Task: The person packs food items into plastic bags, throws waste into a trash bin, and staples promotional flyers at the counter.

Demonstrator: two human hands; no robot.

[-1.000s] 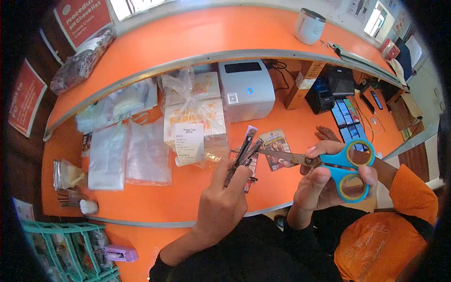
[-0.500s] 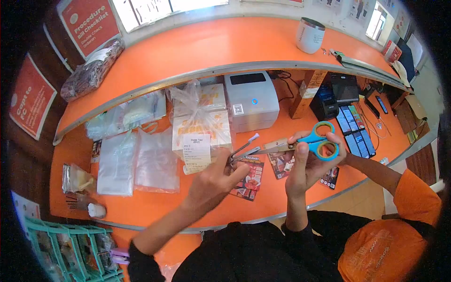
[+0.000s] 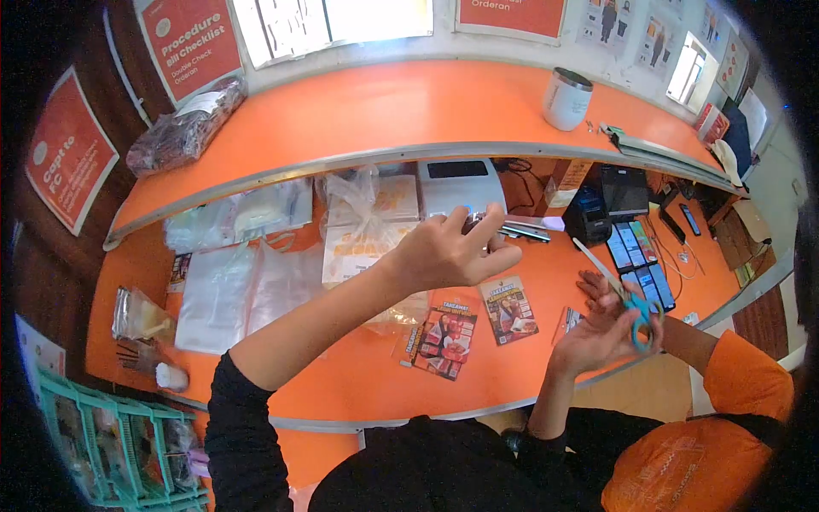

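My left hand (image 3: pixel 456 247) is closed around a few slim, dark and silvery pen-like sticks (image 3: pixel 525 230), one with a pale tip. They point right, in front of the grey label printer (image 3: pixel 461 188). My right hand (image 3: pixel 589 341) holds blue-handled scissors (image 3: pixel 641 322) by the handles, blades pointing up and left. Behind it, partly hidden, is a co-worker's hand (image 3: pixel 597 290). Below and between my hands lie printed menu flyers (image 3: pixel 512 311). A tied plastic bag with boxes (image 3: pixel 367 230) stands left of the printer, partly covered by my left arm.
Clear plastic bags (image 3: pixel 209 299) lie on the orange counter's left side. Several phones (image 3: pixel 640 264) lie at the right. Above runs a raised shelf (image 3: pixel 367 111) with a white tumbler (image 3: pixel 567 101). A co-worker in orange (image 3: pixel 691 469) is close at my right.
My left hand has moved right and up with the pen-like sticks. My right hand has moved right and down with the scissors, away from the left. The view has tilted up.
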